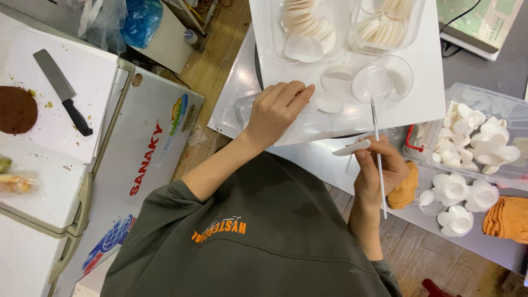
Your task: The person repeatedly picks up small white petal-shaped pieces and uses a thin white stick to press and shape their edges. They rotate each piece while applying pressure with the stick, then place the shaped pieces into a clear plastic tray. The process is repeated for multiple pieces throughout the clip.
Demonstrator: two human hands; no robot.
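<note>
My left hand (pixel 278 110) rests on a white board (pixel 429 66), fingers curled, fingertips touching a thin white round disc (pixel 331 103). My right hand (pixel 379 170) is lower, off the board's near edge. It grips a thin white stick (pixel 375 129) that points up toward a small clear round dish (pixel 383 82), and pinches a flat white petal-shaped piece (pixel 352 148) between thumb and fingers. Another white disc (pixel 336 78) lies just beyond my left hand.
Two clear trays of white discs (pixel 305 27) sit at the board's far side. Right: a clear box (pixel 484 137) of curled white pieces, loose white flower shapes (pixel 456 190), orange cloths (pixel 509 217). Left: a white chest freezer (pixel 148 143) and a black-handled knife (pixel 61 91).
</note>
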